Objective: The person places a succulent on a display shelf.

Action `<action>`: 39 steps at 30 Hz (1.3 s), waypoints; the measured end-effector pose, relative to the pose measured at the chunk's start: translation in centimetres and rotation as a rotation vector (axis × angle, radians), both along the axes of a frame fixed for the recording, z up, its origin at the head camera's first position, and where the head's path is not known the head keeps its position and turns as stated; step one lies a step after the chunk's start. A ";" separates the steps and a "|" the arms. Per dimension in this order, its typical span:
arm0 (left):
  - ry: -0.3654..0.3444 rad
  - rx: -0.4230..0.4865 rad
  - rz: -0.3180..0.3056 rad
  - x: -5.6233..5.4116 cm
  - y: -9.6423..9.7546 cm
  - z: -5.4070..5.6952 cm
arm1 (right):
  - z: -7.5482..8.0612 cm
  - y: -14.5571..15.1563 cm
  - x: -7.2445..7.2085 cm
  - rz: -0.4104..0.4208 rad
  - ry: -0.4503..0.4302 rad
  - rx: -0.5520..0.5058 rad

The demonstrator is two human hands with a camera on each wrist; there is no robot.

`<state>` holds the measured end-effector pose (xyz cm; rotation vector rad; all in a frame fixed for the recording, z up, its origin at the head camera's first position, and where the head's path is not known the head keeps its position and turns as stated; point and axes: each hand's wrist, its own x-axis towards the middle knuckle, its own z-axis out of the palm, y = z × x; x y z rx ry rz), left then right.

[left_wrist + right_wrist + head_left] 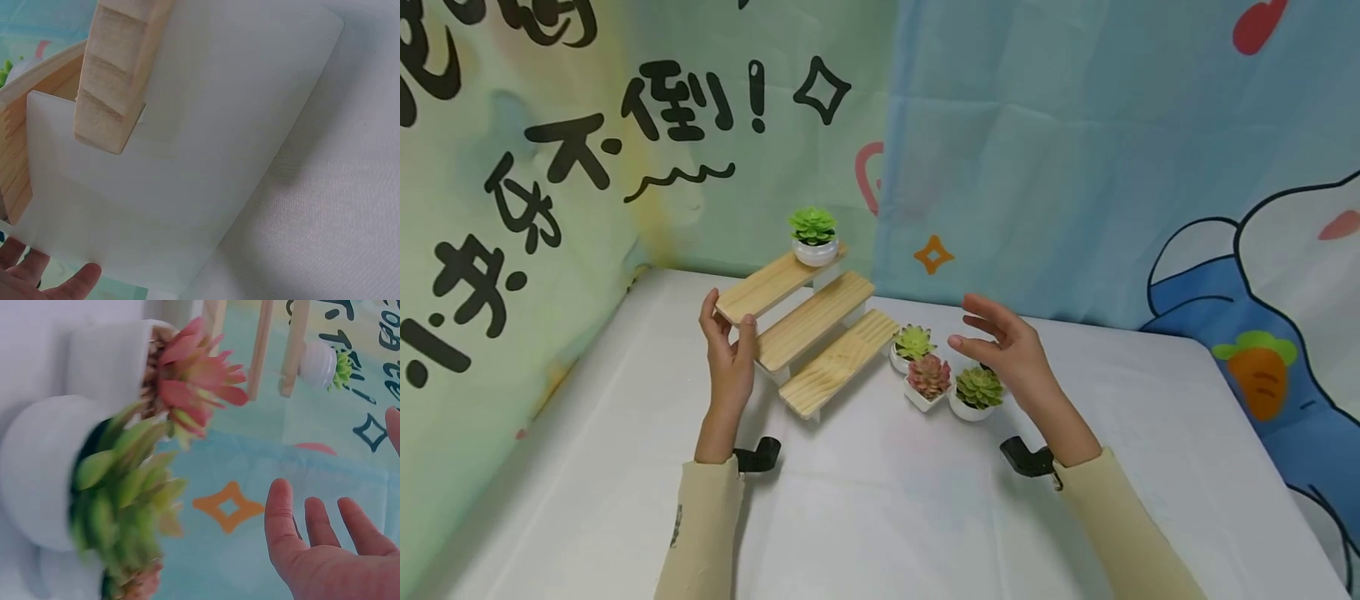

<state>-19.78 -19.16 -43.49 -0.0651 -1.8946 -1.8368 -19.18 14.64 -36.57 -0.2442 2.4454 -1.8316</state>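
A three-tier wooden stepped shelf (815, 321) with white side panels (206, 156) stands on the table. My left hand (731, 367) grips its left end at the top tier, thumb and fingers on either side of the panel. On the top board sits a green succulent in a round white pot (814, 237). My right hand (1011, 350) hovers above the potted succulents right of the shelf, fingers spread, holding nothing. Those include a light green one (913, 343), a pink one in a square pot (928, 379) and a green one (976, 392). A reddish plant (139, 584) shows partly in the right wrist view.
A white cloth covers the table (880, 517). Printed fabric backdrops (1037, 167) hang along the back and left side. Black wrist camera mounts (758, 456) jut inward from both sleeves.
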 end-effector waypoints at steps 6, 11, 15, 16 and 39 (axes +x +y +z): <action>-0.007 0.001 -0.001 0.0 -0.1 0.0 | -1.1 1.3 1.1 -0.050 -0.029 0.012; -0.015 -0.002 -0.002 0.1 -0.1 0.1 | -1.7 2.2 2.0 -0.087 -0.054 0.022; -0.014 -0.004 -0.001 0.1 -0.1 0.1 | -2.2 3.2 2.4 -0.111 -0.026 0.007; -0.014 -0.006 0.001 0.1 -0.1 0.1 | -2.4 3.5 2.4 -0.117 -0.017 0.009; -0.013 -0.006 -0.004 0.1 -0.1 -0.2 | -6.2 8.2 1.6 -0.166 -0.128 0.105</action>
